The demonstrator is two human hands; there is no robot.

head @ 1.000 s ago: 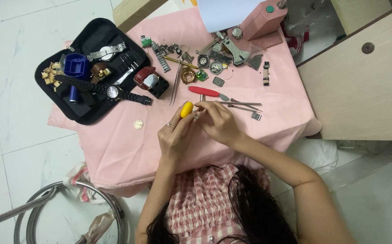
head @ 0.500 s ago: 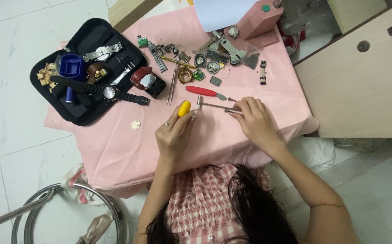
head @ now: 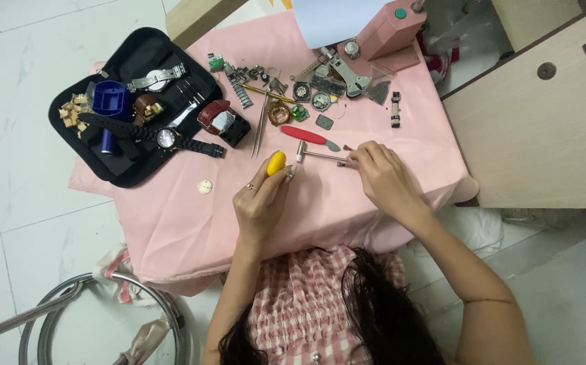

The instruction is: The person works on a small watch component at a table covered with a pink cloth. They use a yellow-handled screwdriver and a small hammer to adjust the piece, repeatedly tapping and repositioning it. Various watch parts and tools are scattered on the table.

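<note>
My left hand (head: 260, 203) is closed around a small tool with a yellow handle (head: 276, 163), held upright over the pink cloth (head: 191, 223). My right hand (head: 384, 177) rests further right, fingers curled at the handle end of a small metal hammer (head: 316, 155) lying on the cloth. Whether it grips the hammer or a tiny part I cannot tell. A red-handled tool (head: 305, 136) lies just beyond the hammer.
A black tool pouch (head: 127, 172) at the left holds watches, straps and a blue block (head: 110, 99). A small round dial (head: 204, 186) lies on the cloth. Watch cases and links are scattered at the back by a pink press (head: 391, 30). A wooden cabinet (head: 543, 128) stands right.
My right hand has moved right, away from my left hand, to the hammer's handle end. My left hand with the yellow tool has stayed in about the same place.
</note>
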